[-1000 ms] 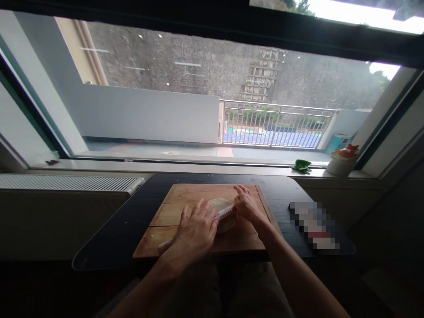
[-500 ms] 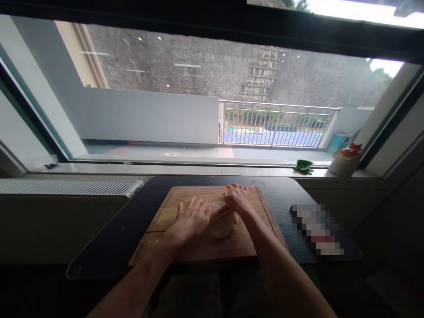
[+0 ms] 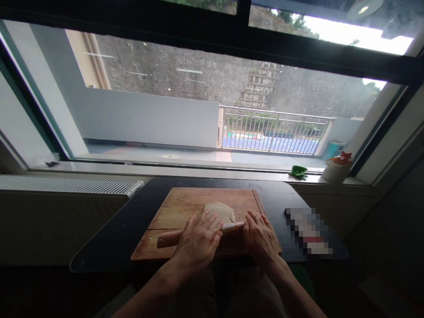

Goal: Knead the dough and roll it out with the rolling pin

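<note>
A pale rolling pin (image 3: 169, 239) lies crosswise on a wooden cutting board (image 3: 185, 198), tilted a little up at its right end. My left hand (image 3: 200, 238) rests over the middle of the pin, its fingers reaching forward onto the dough. Over the pin's right end sits my right hand (image 3: 260, 232), fingers bent forward around it. Just beyond the pin lies a flattened, roundish piece of dough (image 3: 220, 211) with an uneven edge; my left fingers and the pin hide its near part.
The board lies on a dark table (image 3: 109, 238). A blurred-out flat object (image 3: 308, 232) is on the table to the right. A radiator (image 3: 66, 185) stands at the left. A green item (image 3: 298, 172) and a white container (image 3: 336, 170) sit on the windowsill (image 3: 165, 171).
Both hands and the rolling pin have come back towards me, from the dough's far side to its near edge. The dough's far part now shows. The view has tilted up slightly.
</note>
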A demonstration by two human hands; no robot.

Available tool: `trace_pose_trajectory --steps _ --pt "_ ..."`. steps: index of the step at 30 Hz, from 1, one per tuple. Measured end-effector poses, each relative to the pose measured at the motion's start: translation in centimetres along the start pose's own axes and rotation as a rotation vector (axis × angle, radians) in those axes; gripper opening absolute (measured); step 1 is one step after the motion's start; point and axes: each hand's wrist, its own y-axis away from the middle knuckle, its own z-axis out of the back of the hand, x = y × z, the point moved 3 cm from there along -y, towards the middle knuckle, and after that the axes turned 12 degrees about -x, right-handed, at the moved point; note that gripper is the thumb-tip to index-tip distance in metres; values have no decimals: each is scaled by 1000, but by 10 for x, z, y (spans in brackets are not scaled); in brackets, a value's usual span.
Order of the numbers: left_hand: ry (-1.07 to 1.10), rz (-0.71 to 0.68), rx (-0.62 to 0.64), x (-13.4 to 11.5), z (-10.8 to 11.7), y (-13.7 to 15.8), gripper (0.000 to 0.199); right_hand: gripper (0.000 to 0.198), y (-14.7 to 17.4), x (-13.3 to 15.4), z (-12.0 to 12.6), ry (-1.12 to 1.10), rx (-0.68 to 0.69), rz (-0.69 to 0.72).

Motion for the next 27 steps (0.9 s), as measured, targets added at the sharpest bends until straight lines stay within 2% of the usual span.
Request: trace_pose_trajectory --steps 6,9,11,14,19,22,27 --pt "7 199 22 35 -16 -45 44 44 -35 11 -3 15 29 12" --pt "-18 281 38 45 -24 -61 46 44 -38 13 -4 9 59 18" --pt "-87 292 -11 43 -25 -57 45 44 -27 14 -1 10 41 22" --pt "-156 235 -84 30 -23 -35 45 45 -2 15 4 -2 -2 26" --pt "-170 180 -46 15 -17 0 47 48 28 19 7 -33 -31 29" --pt "-163 218 25 19 -20 2 51 48 31 22 8 -23 -22 32" --pt "-175 246 81 31 -29 -18 55 48 18 25 11 23 63 28"
